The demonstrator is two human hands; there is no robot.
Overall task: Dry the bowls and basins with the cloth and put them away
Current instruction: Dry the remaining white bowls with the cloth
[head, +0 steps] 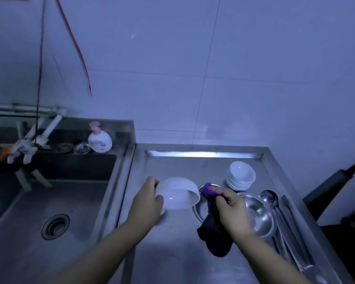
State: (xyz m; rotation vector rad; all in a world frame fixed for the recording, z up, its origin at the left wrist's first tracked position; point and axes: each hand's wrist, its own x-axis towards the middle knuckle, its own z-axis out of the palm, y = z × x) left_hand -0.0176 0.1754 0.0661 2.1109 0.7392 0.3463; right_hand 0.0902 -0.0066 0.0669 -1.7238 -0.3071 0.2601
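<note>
Sink [29, 201]: steel, at the far left, with a round drain [55, 226] in its floor. A pump bottle [99, 140] with a pink top stood on the ledge behind it, beside two small round dishes.

Left hand [150, 201]: gripped a white bowl [177, 195] by its rim, tilted on its side and held above the steel table [172, 253], its opening turned toward the person.

Right hand [232, 210]: fingers curled round a purple cloth [213, 232], the bunched top of it just beside the bowl's rim and the rest hanging dark below the hand.

Steel basins [260, 218]: behind and to the right of the right hand, resting on the table, partly hidden.

Stack of white bowls [241, 176]: upright near the table's back edge, apart from the held bowl.

Ladle [268, 196] and other long utensils: laid along the table's right edge.
</note>
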